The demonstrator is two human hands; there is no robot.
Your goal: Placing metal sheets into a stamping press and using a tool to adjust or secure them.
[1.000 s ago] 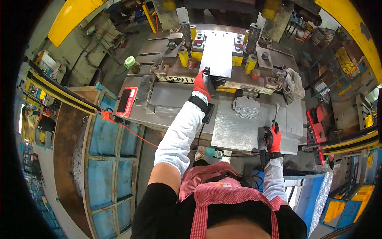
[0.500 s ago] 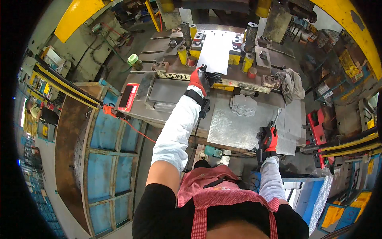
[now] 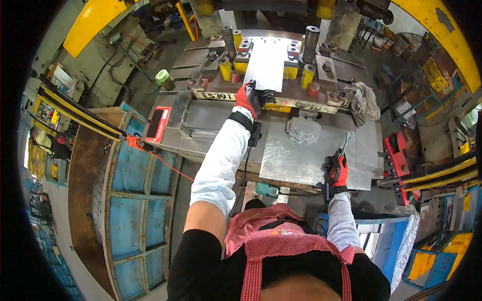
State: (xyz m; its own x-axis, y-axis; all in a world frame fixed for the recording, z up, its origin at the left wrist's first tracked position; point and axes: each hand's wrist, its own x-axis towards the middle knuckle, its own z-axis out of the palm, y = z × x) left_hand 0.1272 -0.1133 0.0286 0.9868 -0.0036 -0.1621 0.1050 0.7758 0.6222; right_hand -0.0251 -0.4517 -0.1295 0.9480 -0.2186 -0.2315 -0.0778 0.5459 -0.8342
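Observation:
My left hand (image 3: 250,98), in a red and black glove, is closed on the near edge of a bright white-looking metal sheet (image 3: 266,62). That sheet lies in the press die, between the posts. Lower right, my gloved right hand (image 3: 335,173) is wrapped round a slim metal hand tool (image 3: 345,143) with a rounded tip; its exact kind is unclear. This hand rests over a wide flat metal plate (image 3: 286,163). On the plate's far part sits a small stack of cut metal pieces (image 3: 304,129) with notched edges.
Dark guide posts (image 3: 310,45) and yellow cylinders (image 3: 308,77) flank the die. A grey rag (image 3: 364,103) hangs at the right. Stacked sheets (image 3: 208,118) and a red-framed device (image 3: 158,124) lie left. A blue-panelled bin (image 3: 131,173) stands beside the table, with yellow-black bars on both sides.
The whole view has shifted slightly. Both hands keep nearly the same places, the left at the sheet's edge and the right around the tool.

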